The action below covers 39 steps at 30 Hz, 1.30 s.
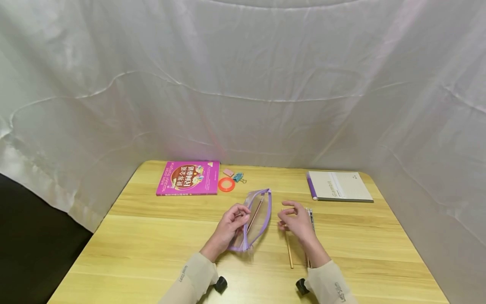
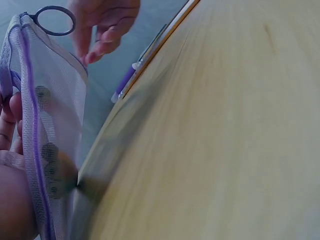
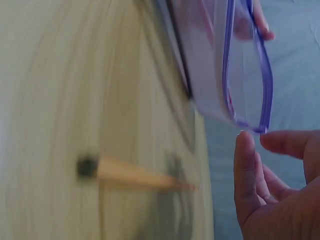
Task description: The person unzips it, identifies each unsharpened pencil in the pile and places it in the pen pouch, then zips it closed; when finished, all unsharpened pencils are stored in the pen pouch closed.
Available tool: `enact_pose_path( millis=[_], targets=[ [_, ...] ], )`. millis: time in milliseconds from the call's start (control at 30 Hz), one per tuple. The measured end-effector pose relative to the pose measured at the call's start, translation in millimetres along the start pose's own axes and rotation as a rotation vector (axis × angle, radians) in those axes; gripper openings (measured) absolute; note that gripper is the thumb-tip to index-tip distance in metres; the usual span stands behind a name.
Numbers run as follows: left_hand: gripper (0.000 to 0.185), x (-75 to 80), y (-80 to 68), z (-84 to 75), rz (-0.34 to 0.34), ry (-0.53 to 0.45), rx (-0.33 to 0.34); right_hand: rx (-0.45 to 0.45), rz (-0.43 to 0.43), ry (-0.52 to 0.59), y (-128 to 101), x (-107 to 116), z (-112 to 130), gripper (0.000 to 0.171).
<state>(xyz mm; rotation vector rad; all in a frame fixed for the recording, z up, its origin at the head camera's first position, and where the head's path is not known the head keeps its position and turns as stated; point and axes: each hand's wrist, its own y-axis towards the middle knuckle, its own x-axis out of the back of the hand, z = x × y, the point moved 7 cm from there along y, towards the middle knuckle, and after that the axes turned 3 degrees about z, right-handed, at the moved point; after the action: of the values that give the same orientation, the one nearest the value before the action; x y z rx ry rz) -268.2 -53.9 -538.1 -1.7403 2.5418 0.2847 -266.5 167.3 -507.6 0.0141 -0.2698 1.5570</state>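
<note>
My left hand point(image 1: 240, 214) grips the near left edge of a clear pencil pouch point(image 1: 259, 216) with purple trim and holds its mouth open; a pencil lies inside it. The left wrist view shows the pouch's mesh point(image 2: 55, 125) and its zipper ring point(image 2: 54, 20). To the right of the pouch my right hand point(image 1: 287, 216) hovers with loosely curled fingers and holds nothing. Under and beside it lie a wooden pencil point(image 1: 289, 251) and pens point(image 1: 311, 215) on the table. The right wrist view shows the pouch point(image 3: 220, 60), the pencil point(image 3: 135, 175) and my right hand point(image 3: 270, 185).
A pink book point(image 1: 188, 177) lies at the back left of the wooden table point(image 1: 152, 253). Near it are an orange tape ring point(image 1: 226, 184), a pink eraser point(image 1: 228, 172) and a teal binder clip point(image 1: 238, 177). A grey notebook point(image 1: 339, 186) lies back right. White cloth surrounds the table.
</note>
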Motion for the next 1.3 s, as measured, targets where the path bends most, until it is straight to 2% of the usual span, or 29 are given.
enact_pose_path(
  millis=[133, 267, 333, 567, 767, 933, 1300],
  targets=[
    [0.027, 1.5, 0.4, 0.5, -0.009, -0.036, 0.006, -0.032, 0.016, -0.072, -1, 13, -10, 0.054],
    [0.013, 4.2, 0.0, 0.9, -0.039, -0.119, 0.013, -0.055, 0.029, -0.165, 0, 19, -19, 0.055],
    [0.009, 4.8, -0.2, -0.1, -0.042, -0.154, 0.008, -0.042, 0.022, -0.229, 0, 21, -21, 0.055],
    [0.011, 5.5, 1.4, -1.5, -0.031, -0.202, -0.018, 0.048, 0.018, -0.477, 1, 18, -19, 0.057],
    [0.013, 3.8, 1.8, -1.8, -0.027, -0.213, -0.017, 0.097, 0.04, -0.597, 4, 14, -20, 0.064],
    [0.011, 1.7, 1.3, 0.6, -0.027, -0.206, 0.004, 0.102, 0.057, -0.638, 7, 13, -21, 0.067],
    [0.009, -1.5, 0.6, 3.5, -0.034, -0.177, 0.027, 0.082, 0.069, -0.616, 10, 15, -21, 0.067]
  ],
)
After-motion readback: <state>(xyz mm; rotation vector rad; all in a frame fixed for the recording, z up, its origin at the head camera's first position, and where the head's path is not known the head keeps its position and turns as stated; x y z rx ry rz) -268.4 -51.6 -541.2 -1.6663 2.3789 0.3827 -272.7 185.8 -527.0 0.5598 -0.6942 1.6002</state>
